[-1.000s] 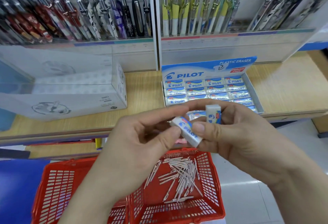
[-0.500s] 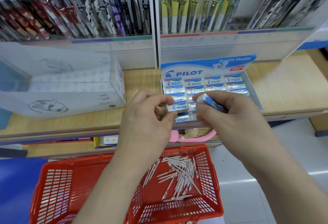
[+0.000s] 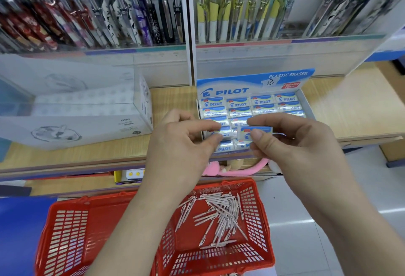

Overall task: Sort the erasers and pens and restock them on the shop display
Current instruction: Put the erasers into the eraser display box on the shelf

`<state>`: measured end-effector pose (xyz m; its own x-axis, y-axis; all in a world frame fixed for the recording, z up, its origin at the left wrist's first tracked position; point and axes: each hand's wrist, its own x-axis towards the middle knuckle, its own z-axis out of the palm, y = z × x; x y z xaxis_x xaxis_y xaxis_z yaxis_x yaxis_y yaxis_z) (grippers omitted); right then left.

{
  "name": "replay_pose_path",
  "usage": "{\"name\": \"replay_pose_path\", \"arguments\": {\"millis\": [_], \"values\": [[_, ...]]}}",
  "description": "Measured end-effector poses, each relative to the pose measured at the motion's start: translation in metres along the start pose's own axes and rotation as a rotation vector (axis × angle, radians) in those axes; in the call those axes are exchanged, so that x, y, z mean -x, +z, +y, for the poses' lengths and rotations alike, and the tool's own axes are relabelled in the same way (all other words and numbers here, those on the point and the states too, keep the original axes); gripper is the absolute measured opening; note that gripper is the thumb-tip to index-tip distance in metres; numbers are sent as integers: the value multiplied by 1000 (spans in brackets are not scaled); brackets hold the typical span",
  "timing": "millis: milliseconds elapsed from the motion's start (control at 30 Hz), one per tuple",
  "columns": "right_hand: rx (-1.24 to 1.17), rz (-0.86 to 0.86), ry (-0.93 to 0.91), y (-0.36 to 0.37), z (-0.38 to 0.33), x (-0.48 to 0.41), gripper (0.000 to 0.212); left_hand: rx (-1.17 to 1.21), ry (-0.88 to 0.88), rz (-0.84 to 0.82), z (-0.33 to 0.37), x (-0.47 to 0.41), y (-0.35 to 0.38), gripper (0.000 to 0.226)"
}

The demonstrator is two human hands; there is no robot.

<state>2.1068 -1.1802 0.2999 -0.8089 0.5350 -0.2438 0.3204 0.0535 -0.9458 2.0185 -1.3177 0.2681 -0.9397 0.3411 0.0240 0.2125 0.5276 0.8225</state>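
Observation:
A blue and white Pilot eraser box (image 3: 306, 102) stands open on the wooden shelf, with rows of wrapped erasers in it. My left hand (image 3: 182, 144) pinches one eraser (image 3: 226, 132) at the box's front left, low among the rows. My right hand (image 3: 293, 142) holds a second eraser (image 3: 256, 132) between thumb and forefinger, just above the front rows. Below, a red basket (image 3: 260, 260) holds several pale pink pens (image 3: 219, 216).
A white carton (image 3: 72, 120) with a clear upper part stands on the shelf to the left. Racks of pens (image 3: 241, 10) fill the wall display behind. A pink item (image 3: 236, 169) lies on the lower shelf, and a second red basket (image 3: 65, 236) sits at lower left.
Both hands moved forward from above the basket to the box, each carrying an eraser. The erasers now sit down at the front rows.

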Motion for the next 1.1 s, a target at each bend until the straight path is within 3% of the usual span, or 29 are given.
{"name": "replay_pose_path", "arguments": {"millis": [200,367,533,667,833,967,1100], "values": [[-172,-2,48,0,2,3,17,3,28,43,-1,6,-3,20],[-254,-23,74,1,0,5,12,436,37,-151,12,23,-15,27],[-318,-102,126,2,-2,10,13,493,-29,-87,7,29,-16,18],[-75,-133,61,0,-2,12,13,516,-145,-39,5,34,-15,19],[108,-49,-87,1,-1,9,6,384,-110,44,0,33,-11,5],[365,32,-180,3,0,1,17,332,-144,57,-11,27,-8,12],[563,43,-234,12,-1,-1,7,312,-172,36,-10,25,-4,17]]}}
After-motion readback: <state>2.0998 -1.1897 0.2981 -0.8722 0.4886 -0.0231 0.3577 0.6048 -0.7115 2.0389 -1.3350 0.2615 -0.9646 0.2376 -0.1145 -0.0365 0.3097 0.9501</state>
